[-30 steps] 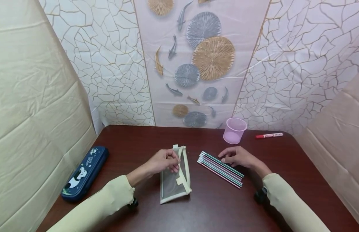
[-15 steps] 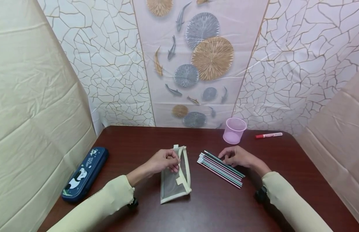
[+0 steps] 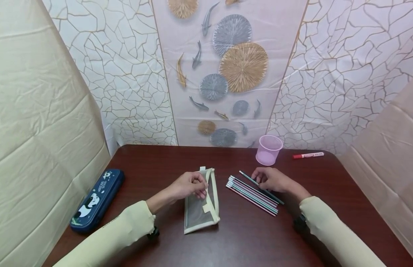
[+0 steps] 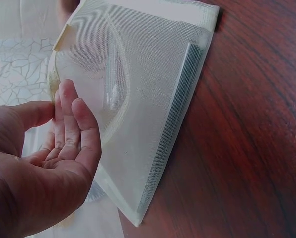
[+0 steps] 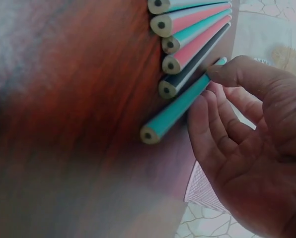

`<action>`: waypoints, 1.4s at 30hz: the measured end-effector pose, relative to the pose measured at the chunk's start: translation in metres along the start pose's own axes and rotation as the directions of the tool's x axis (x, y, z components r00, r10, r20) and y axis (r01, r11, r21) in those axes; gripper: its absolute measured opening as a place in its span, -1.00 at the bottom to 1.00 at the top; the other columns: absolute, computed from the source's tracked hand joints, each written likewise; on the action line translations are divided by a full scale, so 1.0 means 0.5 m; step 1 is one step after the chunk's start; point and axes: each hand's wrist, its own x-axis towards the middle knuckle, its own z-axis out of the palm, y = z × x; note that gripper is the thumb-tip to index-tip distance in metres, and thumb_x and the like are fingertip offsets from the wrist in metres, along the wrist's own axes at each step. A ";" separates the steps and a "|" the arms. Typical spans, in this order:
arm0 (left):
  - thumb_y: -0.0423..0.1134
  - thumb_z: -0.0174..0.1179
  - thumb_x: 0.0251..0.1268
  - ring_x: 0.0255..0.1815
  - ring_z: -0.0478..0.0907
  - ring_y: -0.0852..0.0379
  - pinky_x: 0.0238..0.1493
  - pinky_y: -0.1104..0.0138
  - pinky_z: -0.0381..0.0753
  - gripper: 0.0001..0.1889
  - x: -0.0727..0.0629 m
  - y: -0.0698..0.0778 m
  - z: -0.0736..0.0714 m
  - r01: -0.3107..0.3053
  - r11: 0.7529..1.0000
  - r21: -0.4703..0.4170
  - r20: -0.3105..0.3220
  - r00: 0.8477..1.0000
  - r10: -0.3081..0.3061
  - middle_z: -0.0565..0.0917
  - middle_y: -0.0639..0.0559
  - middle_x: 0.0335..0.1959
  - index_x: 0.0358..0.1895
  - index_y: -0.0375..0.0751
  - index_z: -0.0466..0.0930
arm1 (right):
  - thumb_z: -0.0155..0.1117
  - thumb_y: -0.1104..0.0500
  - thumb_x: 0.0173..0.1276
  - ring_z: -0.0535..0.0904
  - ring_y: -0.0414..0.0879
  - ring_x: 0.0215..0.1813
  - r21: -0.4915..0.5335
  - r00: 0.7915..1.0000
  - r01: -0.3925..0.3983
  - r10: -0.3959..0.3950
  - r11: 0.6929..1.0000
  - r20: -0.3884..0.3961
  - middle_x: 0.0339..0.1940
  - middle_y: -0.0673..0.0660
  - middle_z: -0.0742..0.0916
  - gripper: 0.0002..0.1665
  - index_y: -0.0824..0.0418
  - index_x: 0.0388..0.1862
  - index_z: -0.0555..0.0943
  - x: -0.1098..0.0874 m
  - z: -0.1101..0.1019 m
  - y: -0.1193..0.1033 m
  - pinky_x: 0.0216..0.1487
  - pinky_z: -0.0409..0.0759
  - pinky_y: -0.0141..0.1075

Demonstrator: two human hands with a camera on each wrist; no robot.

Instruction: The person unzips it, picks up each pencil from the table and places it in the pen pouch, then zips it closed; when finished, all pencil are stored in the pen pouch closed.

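Observation:
My left hand (image 3: 186, 185) pinches the open zip edge of a cream mesh pencil pouch (image 3: 197, 215), holding its mouth apart. Through the mesh, the left wrist view shows a long thin grey-green rod (image 4: 172, 126) along the pouch's far side. My right hand (image 3: 274, 180) pinches a green pencil (image 5: 175, 114) between thumb and fingers around its middle. That pencil lies slightly apart from a row of several pencils (image 3: 251, 194), green, pink and black with white ends. In the right wrist view their unsharpened ends (image 5: 170, 64) face the camera.
A blue pencil case (image 3: 98, 200) with a panda print lies at the left of the dark wooden table (image 3: 240, 241). Towards the back right stand a pink cup (image 3: 269, 150) and, beside it, a red and white marker (image 3: 308, 155). Patterned cloth hangs behind.
My right hand has taken hold of the green pencil at the row's outer side and drawn it away from the others, towards the back right. The left hand keeps its hold on the pouch.

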 end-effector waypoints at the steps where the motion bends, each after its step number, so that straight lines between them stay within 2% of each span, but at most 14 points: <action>1: -0.30 0.27 0.50 -0.42 0.78 0.13 -0.04 -0.07 0.82 -0.84 -0.001 0.000 0.000 0.000 1.000 0.001 0.003 1.000 0.000 0.81 -0.11 -0.40 -0.15 -0.38 0.60 | 0.42 0.41 0.30 0.54 -0.07 -0.36 -0.003 1.000 -0.009 0.009 1.000 0.001 -0.24 0.19 0.66 -0.68 0.24 0.02 0.64 0.002 0.001 -0.001 -0.49 0.60 -0.28; 6: -0.29 0.28 0.50 -0.42 0.79 0.13 -0.06 -0.04 0.83 -0.83 -0.001 -0.001 0.000 0.001 1.000 0.010 0.013 1.000 -0.001 0.81 -0.11 -0.40 -0.16 -0.37 0.59 | 0.44 0.42 0.29 0.55 -0.06 -0.38 -0.023 0.999 -0.051 0.051 0.998 -0.009 -0.26 0.16 0.66 -0.67 0.20 0.00 0.65 0.007 0.002 -0.005 -0.50 0.59 -0.27; 8: -0.29 0.28 0.50 -0.41 0.79 0.12 -0.05 -0.04 0.82 -0.84 0.000 -0.001 0.000 0.003 1.000 0.015 0.018 1.000 -0.003 0.81 -0.09 -0.40 -0.16 -0.37 0.60 | 0.45 0.43 0.25 0.56 -0.07 -0.35 -0.061 0.999 -0.042 0.040 0.997 -0.026 -0.29 0.13 0.67 -0.66 0.19 -0.03 0.66 0.009 0.002 -0.007 -0.45 0.60 -0.28; 12: -0.30 0.26 0.50 -0.41 0.79 0.13 -0.05 -0.04 0.82 -0.85 0.001 0.000 0.000 0.005 1.000 0.020 0.024 1.000 -0.006 0.80 -0.06 -0.41 -0.15 -0.36 0.60 | 0.48 0.43 0.18 0.58 -0.08 -0.27 -0.141 0.999 -0.015 0.009 0.990 -0.047 -0.33 0.09 0.70 -0.64 0.17 -0.07 0.68 0.016 0.001 -0.009 -0.30 0.59 -0.29; 16: -0.31 0.25 0.51 -0.42 0.78 0.14 -0.08 0.00 0.83 -0.86 0.001 0.003 0.001 0.005 1.000 0.019 0.025 1.000 -0.005 0.80 -0.06 -0.42 -0.16 -0.36 0.60 | 0.51 0.41 0.19 0.58 -0.08 -0.24 -0.205 0.998 0.010 -0.022 0.979 -0.059 -0.31 0.07 0.71 -0.61 0.15 -0.02 0.69 0.019 -0.007 -0.013 -0.20 0.58 -0.26; 19: -0.31 0.25 0.51 -0.42 0.78 0.14 -0.10 0.03 0.83 -0.87 0.001 0.004 0.002 0.007 1.000 0.015 0.022 1.000 -0.007 0.80 -0.06 -0.42 -0.16 -0.36 0.60 | 0.51 0.38 0.18 0.58 -0.09 -0.24 -0.254 0.993 0.039 -0.067 0.966 -0.101 -0.28 0.06 0.72 -0.57 0.13 0.03 0.69 0.017 -0.016 -0.022 -0.18 0.57 -0.22; 22: -0.31 0.26 0.51 -0.42 0.78 0.14 -0.09 0.03 0.83 -0.86 0.001 0.003 0.002 0.011 1.000 0.010 0.018 1.000 -0.011 0.80 -0.06 -0.42 -0.16 -0.36 0.60 | 0.51 0.40 0.15 0.60 -0.09 -0.23 -0.268 0.978 0.083 -0.131 0.960 -0.165 -0.24 0.08 0.73 -0.53 0.14 0.04 0.66 0.015 -0.023 -0.038 -0.17 0.59 -0.21; 27: -0.29 0.27 0.50 -0.41 0.78 0.14 -0.10 0.07 0.83 -0.84 0.001 -0.001 0.002 0.018 1.000 0.009 0.013 1.000 -0.018 0.80 -0.08 -0.40 -0.15 -0.37 0.60 | 0.46 0.46 0.15 0.62 -0.04 -0.19 -0.180 0.945 0.159 -0.202 0.971 -0.258 -0.17 0.17 0.75 -0.50 0.21 0.09 0.64 0.012 -0.025 -0.081 -0.17 0.64 -0.25; 30: -0.29 0.28 0.50 -0.41 0.78 0.14 -0.12 0.10 0.83 -0.84 0.002 -0.005 0.003 0.020 1.000 0.014 0.011 1.000 -0.021 0.80 -0.08 -0.40 -0.15 -0.36 0.60 | 0.41 0.47 0.15 0.64 -0.02 -0.15 -0.090 0.928 0.204 -0.222 0.975 -0.299 -0.13 0.26 0.74 -0.49 0.25 0.11 0.62 0.008 -0.019 -0.108 -0.16 0.65 -0.30; 33: -0.29 0.27 0.50 -0.42 0.78 0.15 -0.14 0.13 0.83 -0.85 0.003 -0.006 0.004 0.022 1.000 0.012 0.012 1.000 -0.022 0.80 -0.06 -0.41 -0.15 -0.36 0.60 | 0.36 0.51 0.16 0.67 -0.02 -0.14 0.035 0.911 0.262 -0.235 0.964 -0.339 -0.12 0.30 0.72 -0.49 0.33 0.13 0.57 0.007 -0.009 -0.131 -0.19 0.70 -0.30; 35: -0.30 0.27 0.50 -0.42 0.78 0.15 -0.17 0.17 0.83 -0.85 0.004 -0.007 0.005 0.023 1.000 0.010 0.014 1.000 -0.024 0.80 -0.04 -0.42 -0.15 -0.36 0.60 | 0.31 0.54 0.20 0.69 -0.02 -0.16 0.149 0.902 0.303 -0.233 0.941 -0.363 -0.13 0.26 0.70 -0.48 0.38 0.16 0.52 0.007 -0.002 -0.145 -0.25 0.76 -0.21; 37: -0.30 0.26 0.51 -0.42 0.78 0.16 -0.19 0.20 0.82 -0.86 0.005 -0.007 0.006 0.025 1.000 0.009 0.016 1.000 -0.025 0.80 -0.03 -0.43 -0.15 -0.35 0.61 | 0.27 0.57 0.23 0.71 -0.03 -0.20 0.276 0.896 0.340 -0.220 0.899 -0.386 -0.15 0.18 0.70 -0.46 0.38 0.20 0.47 0.009 0.006 -0.157 -0.33 0.79 -0.12; 39: -0.31 0.25 0.51 -0.43 0.78 0.16 -0.21 0.21 0.82 -0.86 0.006 -0.008 0.007 0.025 1.000 0.011 0.019 1.000 -0.025 0.80 -0.02 -0.44 -0.15 -0.35 0.61 | 0.24 0.58 0.27 0.74 -0.05 -0.22 0.393 0.892 0.369 -0.202 0.842 -0.404 -0.16 0.09 0.71 -0.42 0.34 0.25 0.43 0.012 0.013 -0.166 -0.37 0.81 -0.06; 42: -0.30 0.24 0.52 -0.42 0.78 0.16 -0.21 0.21 0.82 -0.87 0.008 -0.009 0.008 0.025 1.000 0.014 0.024 0.999 -0.025 0.80 -0.01 -0.43 -0.15 -0.35 0.61 | 0.21 0.60 0.30 0.76 -0.11 -0.23 0.547 0.894 0.394 -0.169 0.739 -0.416 -0.17 0.00 0.71 -0.37 0.19 0.29 0.39 0.015 0.029 -0.178 -0.36 0.82 -0.10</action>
